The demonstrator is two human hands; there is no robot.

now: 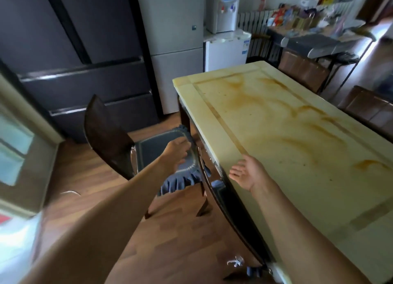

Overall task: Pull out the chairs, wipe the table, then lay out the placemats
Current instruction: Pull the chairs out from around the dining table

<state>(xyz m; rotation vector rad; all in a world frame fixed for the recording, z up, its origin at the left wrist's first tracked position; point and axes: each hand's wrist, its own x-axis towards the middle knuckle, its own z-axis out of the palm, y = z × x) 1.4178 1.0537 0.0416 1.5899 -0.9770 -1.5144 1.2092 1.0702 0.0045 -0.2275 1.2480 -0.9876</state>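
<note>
A long cream table (276, 135) with brown marbled stains fills the right half of the view, and its top is bare. At its left side stands a dark wooden chair (104, 135) with a blue-grey frilled seat cushion (148, 149), its front edge close to the table's side. My left hand (175, 154) lies on the front of the cushion with its fingers curled onto the seat edge. My right hand (247, 173) hovers at the table's near left edge, palm up, fingers spread, holding nothing. No cloth or placemats are in view.
Two brown chairs (302, 71) (370, 109) stand along the table's far right side. A dark fridge (74, 60), a silver fridge (176, 39), and a small white fridge (225, 52) with a water dispenser (223, 9) on top line the back. A cluttered side table (314, 39) is behind.
</note>
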